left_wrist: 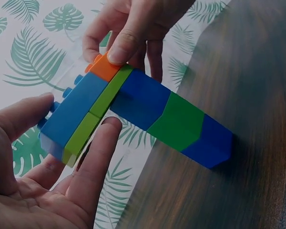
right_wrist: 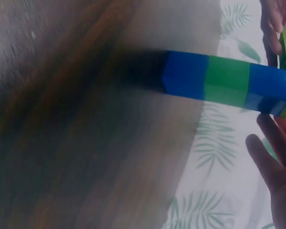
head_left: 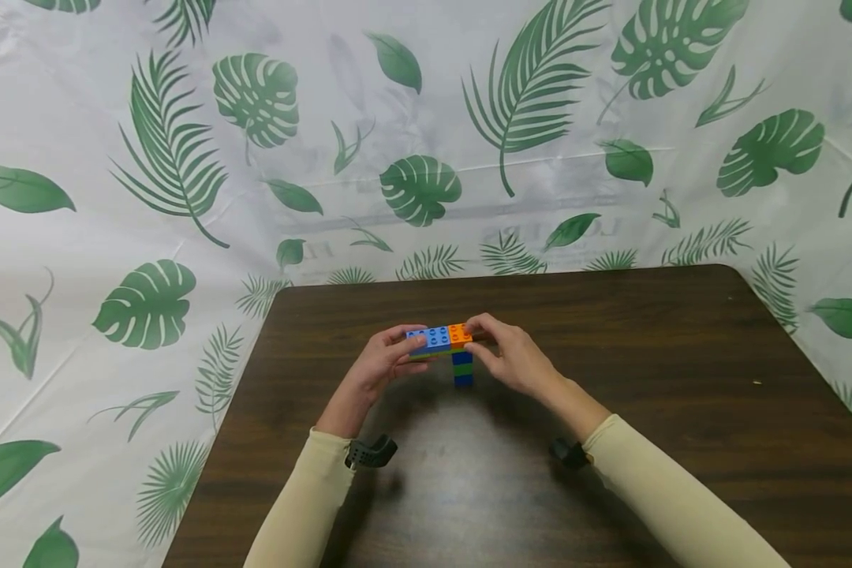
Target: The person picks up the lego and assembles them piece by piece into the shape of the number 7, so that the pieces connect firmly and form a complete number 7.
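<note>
In the head view a tower of toy building bricks stands on the table, with a longer top part jutting out to the left. Its column has an upper blue brick [left_wrist: 140, 99], a green brick [left_wrist: 177, 123] and a lower blue brick [right_wrist: 185, 75]. Lime green bricks [left_wrist: 80, 133] lie across the column, beneath a light blue brick [head_left: 436, 339] and an orange brick [head_left: 458, 338]. My left hand [head_left: 382, 364] holds the jutting end, thumb on the light blue studs and fingers below. My right hand [head_left: 517, 355] pinches the orange brick between thumb and forefinger.
The dark wood-grain table [head_left: 653, 379] spreads around the tower. Behind it and to the sides hangs a white sheet [head_left: 341, 79] with green leaf prints. A small pale speck [head_left: 756, 383] lies on the table at the right. Dark wrist devices [head_left: 372, 451] sit at both cuffs.
</note>
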Demonstrator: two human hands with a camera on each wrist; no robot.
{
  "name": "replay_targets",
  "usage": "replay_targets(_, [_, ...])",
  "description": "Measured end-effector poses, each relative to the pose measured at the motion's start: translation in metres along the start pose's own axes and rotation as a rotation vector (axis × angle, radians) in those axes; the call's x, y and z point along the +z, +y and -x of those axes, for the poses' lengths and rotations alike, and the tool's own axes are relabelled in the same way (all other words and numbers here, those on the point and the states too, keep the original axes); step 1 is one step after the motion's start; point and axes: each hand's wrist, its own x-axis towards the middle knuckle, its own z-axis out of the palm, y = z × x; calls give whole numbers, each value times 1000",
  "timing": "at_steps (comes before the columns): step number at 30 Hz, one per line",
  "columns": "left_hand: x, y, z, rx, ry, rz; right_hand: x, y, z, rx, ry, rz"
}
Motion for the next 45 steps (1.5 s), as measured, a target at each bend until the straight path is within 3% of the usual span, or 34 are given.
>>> replay_targets(11, [-7,-3,6,105,5,-41,2,1,2,-17,-5,-39])
replay_targets(20, [-6,-3,8,137,-7,35,-1,-2,3,49,29,-69])
replay_targets(26, [-4,-9,5,88,25,66,1,3,5,133,60,-119])
replay_targets(32, [0,-23,1,37,43,27,7,8,10,261,94,-196])
replay_targets(39, [5,-41,-3,6,67,-3,12,17,16,451,73,-215])
replay_targets(45, [7,-52,-4,-22,106,-82,17,24,22,524,28,-186])
